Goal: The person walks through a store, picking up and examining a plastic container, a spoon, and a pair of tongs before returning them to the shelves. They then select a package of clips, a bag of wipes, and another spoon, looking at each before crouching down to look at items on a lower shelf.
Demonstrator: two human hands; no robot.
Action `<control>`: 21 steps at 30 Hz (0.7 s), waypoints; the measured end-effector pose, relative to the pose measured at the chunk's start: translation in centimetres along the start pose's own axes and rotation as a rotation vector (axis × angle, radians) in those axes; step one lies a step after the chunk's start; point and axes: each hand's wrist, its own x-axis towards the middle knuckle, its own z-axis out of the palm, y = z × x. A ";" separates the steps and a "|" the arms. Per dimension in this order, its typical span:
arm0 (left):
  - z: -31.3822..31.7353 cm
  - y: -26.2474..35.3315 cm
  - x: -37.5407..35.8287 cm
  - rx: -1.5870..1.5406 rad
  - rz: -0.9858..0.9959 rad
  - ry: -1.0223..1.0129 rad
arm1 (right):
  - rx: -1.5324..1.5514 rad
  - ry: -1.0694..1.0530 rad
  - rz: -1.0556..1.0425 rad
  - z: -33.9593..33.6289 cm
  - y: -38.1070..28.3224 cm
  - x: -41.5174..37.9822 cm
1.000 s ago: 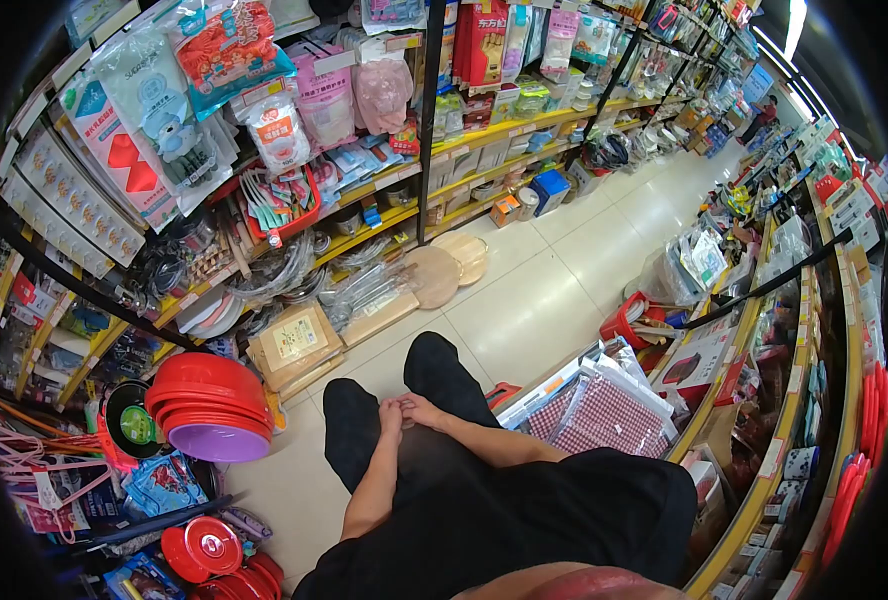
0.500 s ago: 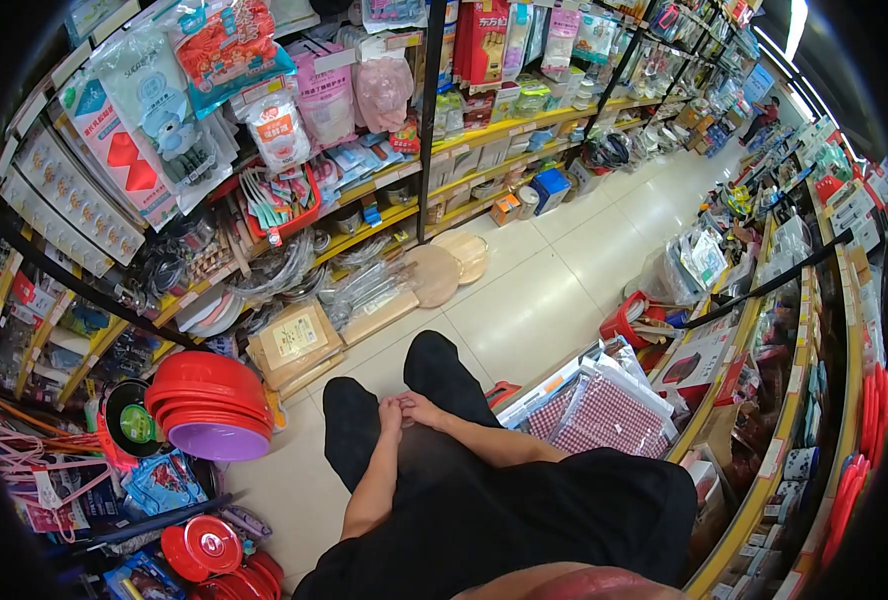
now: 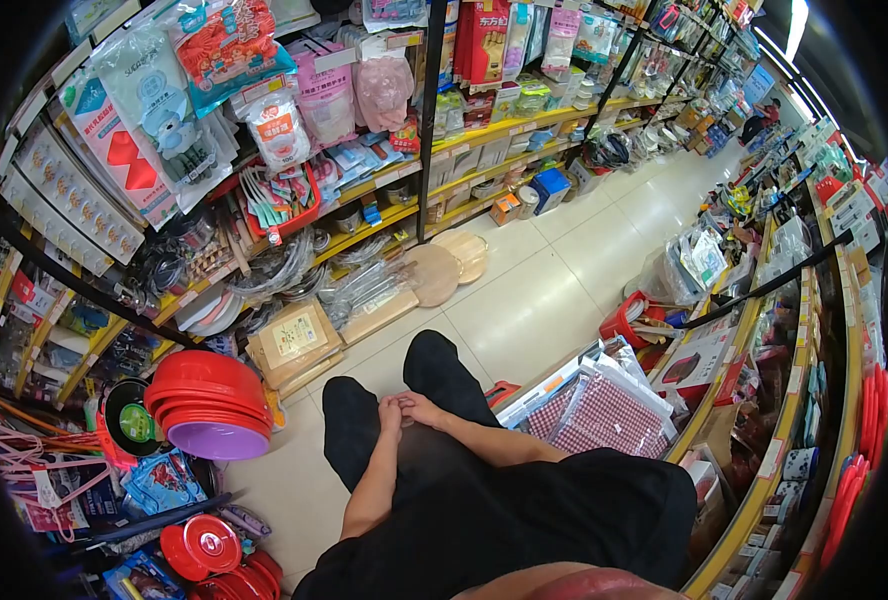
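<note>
I am seated with both hands brought together in front of my dark trousers (image 3: 349, 425), between the knees. My left hand (image 3: 391, 411) has its fingers curled and meets the right one at the fingertips. My right hand (image 3: 421, 408) is closed too, its fingers folded against the left. No object shows in either hand. To the right of my knee lie plastic-wrapped packs of red checked cloth (image 3: 612, 412). A stack of red basins with a purple one (image 3: 214, 440) stands to my left.
Wooden cutting boards (image 3: 294, 335) and round boards (image 3: 432, 275) lean along the shelf foot ahead. Packaged gloves and bags (image 3: 324, 95) hang above. A tiled aisle (image 3: 564, 240) runs to the far right, where a person (image 3: 761, 120) is. Shelves (image 3: 764, 450) line my right side.
</note>
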 end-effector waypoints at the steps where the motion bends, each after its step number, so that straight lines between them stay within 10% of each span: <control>1: 0.0 0.1 -0.1 0.001 -0.004 -0.002 | -0.001 -0.006 0.016 -0.1 0.1 0.0; 21: 0.3 0.6 -0.5 0.010 -0.009 0.015 | 0.031 -0.009 0.014 -0.1 0.2 0.1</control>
